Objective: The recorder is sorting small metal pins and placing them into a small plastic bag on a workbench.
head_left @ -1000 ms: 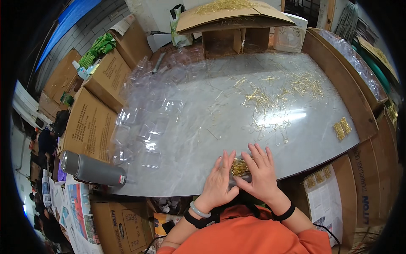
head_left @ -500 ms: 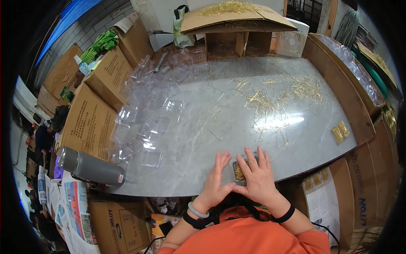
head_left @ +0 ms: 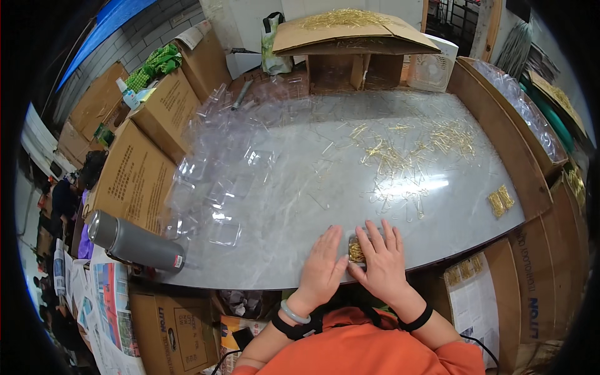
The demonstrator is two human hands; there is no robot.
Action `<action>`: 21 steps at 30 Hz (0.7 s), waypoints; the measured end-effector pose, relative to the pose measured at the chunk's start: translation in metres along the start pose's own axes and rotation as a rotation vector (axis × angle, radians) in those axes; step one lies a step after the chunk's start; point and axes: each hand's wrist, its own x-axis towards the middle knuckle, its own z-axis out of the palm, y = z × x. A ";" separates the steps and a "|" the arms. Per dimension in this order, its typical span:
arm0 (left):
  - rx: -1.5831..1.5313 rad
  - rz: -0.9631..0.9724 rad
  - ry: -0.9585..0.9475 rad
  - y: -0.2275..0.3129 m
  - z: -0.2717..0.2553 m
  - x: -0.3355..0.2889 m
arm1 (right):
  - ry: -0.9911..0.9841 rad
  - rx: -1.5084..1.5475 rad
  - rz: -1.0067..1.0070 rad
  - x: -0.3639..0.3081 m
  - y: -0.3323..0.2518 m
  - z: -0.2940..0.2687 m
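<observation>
A small clear plastic box [head_left: 356, 252] filled with gold wire hooks rests on the table near its front edge. My right hand [head_left: 382, 261] lies flat over the box's right part, fingers stretched forward and covering much of it. Just left of the box is my left hand [head_left: 322, 264], palm down with fingers extended and holding nothing. Its thumb comes close to the box; whether they touch I cannot tell. Loose gold wire hooks [head_left: 400, 153] are scattered farther back on the table. Two filled boxes [head_left: 500, 200] stand side by side at the right edge.
Clear plastic box parts [head_left: 225, 187] cover the table's left side, with a grey bottle [head_left: 137, 240] at the front left corner. Cardboard cartons [head_left: 134, 178] wall the left. A cardboard shelf [head_left: 356, 44] and a white fan [head_left: 432, 65] stand at the back.
My left hand has turned from edge-on to palm down and lies flatter. My right hand has shifted slightly right, still over the box.
</observation>
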 end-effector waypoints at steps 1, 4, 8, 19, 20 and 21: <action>0.136 0.058 -0.023 0.002 0.001 0.003 | -0.030 0.049 -0.003 0.002 0.002 -0.003; 0.267 0.089 -0.159 0.012 0.005 0.006 | -0.037 0.371 0.018 -0.001 0.010 -0.013; 0.284 0.084 -0.154 0.014 0.007 0.008 | -0.032 0.600 0.062 -0.016 0.030 -0.020; 0.318 0.089 -0.108 0.017 0.010 0.006 | -0.030 0.543 -0.020 -0.021 0.038 -0.014; 0.302 0.090 -0.105 0.017 0.011 0.007 | -0.014 0.620 0.007 -0.022 0.043 -0.011; 0.287 0.091 -0.101 0.017 0.011 0.007 | -0.031 0.638 0.027 -0.023 0.047 -0.010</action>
